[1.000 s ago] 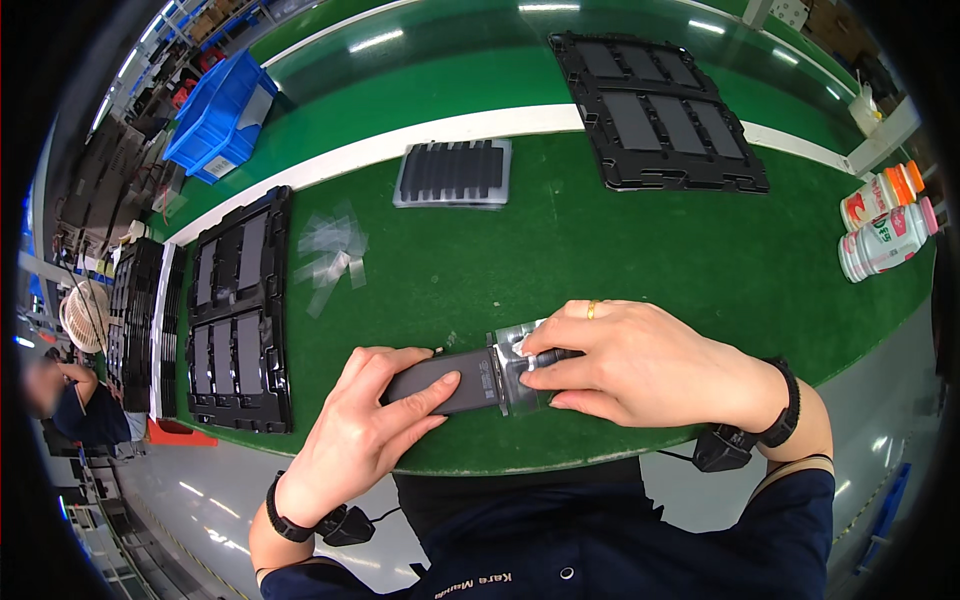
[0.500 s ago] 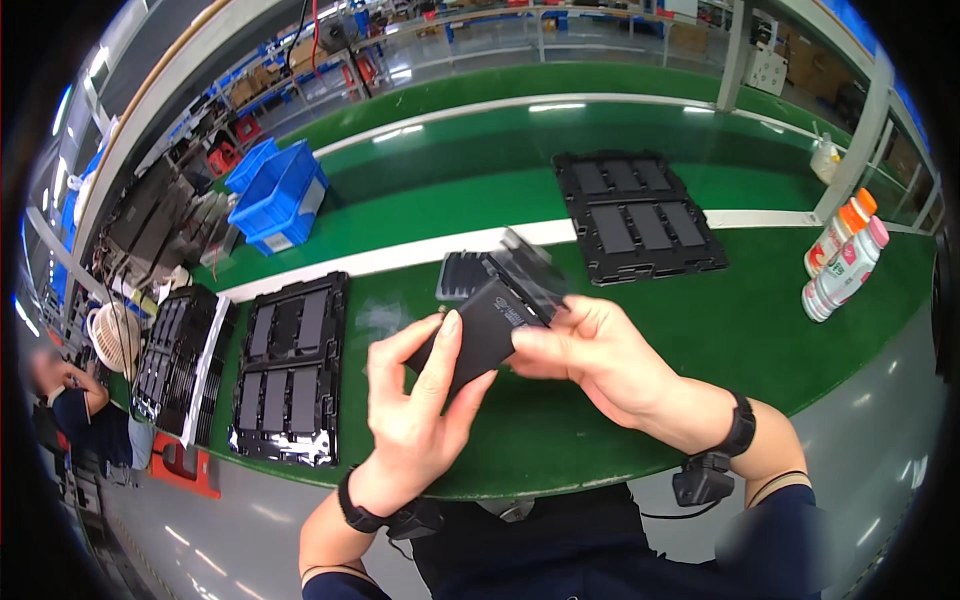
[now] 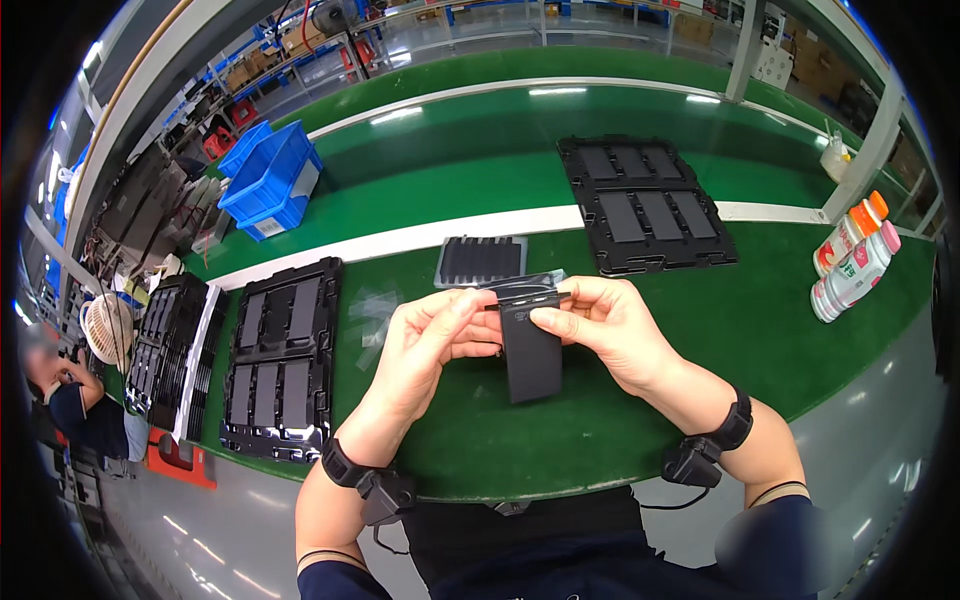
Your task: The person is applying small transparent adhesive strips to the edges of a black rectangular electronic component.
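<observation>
Upright over the green bench, a flat black battery (image 3: 533, 362) hangs between my two hands, small pale print near its top. A black strip with glossy clear film (image 3: 530, 287) lies across its upper end. My left hand (image 3: 437, 335) pinches the strip's left end between thumb and fingers. At the upper right corner my right hand (image 3: 610, 330) grips the battery, thumb on its front face and fingers behind. Just beyond lies a small clear tray of black strips (image 3: 482, 262). Left of it are loose pieces of clear film (image 3: 377, 318).
Black trays with flat dark pieces lie at left (image 3: 281, 360) and far right (image 3: 648, 205). A stack of trays (image 3: 165, 345) stands farther left, near a white fan (image 3: 107, 328). Blue bins (image 3: 270, 183) sit at the back left; bottles (image 3: 856, 270) stand at the right.
The battery has turned from tilted to upright, its face toward me. My left hand has moved from the battery's lower body up to the strip at its top.
</observation>
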The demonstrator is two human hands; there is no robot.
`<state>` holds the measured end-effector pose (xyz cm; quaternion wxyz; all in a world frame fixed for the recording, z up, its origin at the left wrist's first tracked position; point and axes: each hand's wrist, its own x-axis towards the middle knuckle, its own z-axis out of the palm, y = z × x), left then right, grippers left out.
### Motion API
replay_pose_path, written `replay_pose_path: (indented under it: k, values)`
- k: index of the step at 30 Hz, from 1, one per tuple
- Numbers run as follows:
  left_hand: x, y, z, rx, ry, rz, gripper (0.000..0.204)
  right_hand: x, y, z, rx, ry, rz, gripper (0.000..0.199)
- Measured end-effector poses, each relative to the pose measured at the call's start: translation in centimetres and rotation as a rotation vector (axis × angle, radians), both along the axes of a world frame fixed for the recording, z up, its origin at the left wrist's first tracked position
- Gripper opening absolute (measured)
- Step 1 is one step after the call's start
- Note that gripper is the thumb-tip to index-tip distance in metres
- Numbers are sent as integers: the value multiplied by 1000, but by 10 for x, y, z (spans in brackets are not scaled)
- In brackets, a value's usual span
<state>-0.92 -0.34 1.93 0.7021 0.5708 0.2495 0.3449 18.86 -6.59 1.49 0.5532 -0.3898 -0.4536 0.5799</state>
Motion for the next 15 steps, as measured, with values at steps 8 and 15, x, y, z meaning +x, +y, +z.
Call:
replay_pose_path:
  k: [8, 15]
  values:
    - [-1, -5, -6, 6, 26, 67, 22, -4, -4, -4, 19, -42, 5, 18]
    - [-4, -10, -5, 12, 43, 66, 22, -4, -6, -3, 13, -9, 49, 19]
